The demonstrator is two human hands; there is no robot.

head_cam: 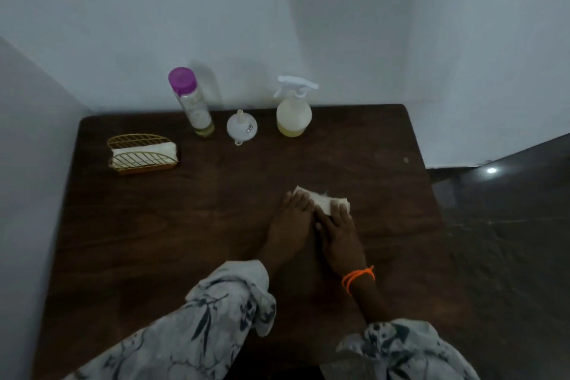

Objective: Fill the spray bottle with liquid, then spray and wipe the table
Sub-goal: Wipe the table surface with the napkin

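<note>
We see a dark wooden table (154, 225) pushed into a corner of pale walls, head view looking down

Left to right:
- far left: gold wire holder (142, 154) with folded white cloths in it, standing on the table near the left edge
- back row, left: tall clear bottle (192, 103) with purple cap, upright, a little yellowish liquid at the bottom
- just right of it: white funnel (241, 126) lying mouth-down, spout up, small label on its side; apart from both bottles
- back row, right: spray bottle (294, 111) upright, white trigger head on, nozzle pointing right, yellowish liquid in the lower part only; not touched by either hand
- centre-right of table: white cloth (324, 202) folded or bunched on the surface, well in front of the spray bottle
- left hand (291, 219) lies on the cloth's left end, fingers straight and flat, pressing down, not curled round it
- right hand (337, 225) just beside the left, touching it, fingers likewise flat on the cloth's right part; nothing gripped as far as we can see
- orange thread band (359, 278) round the right wrist
- both forearms in pale sleeves (216, 318) with dark leaf print, left sleeve pushed back to the wrist
- far right: dark floor (509, 225) beside the table, one bright light spot reflected on it

We can't tell whether the tabletop is wet; picture is dim
</note>
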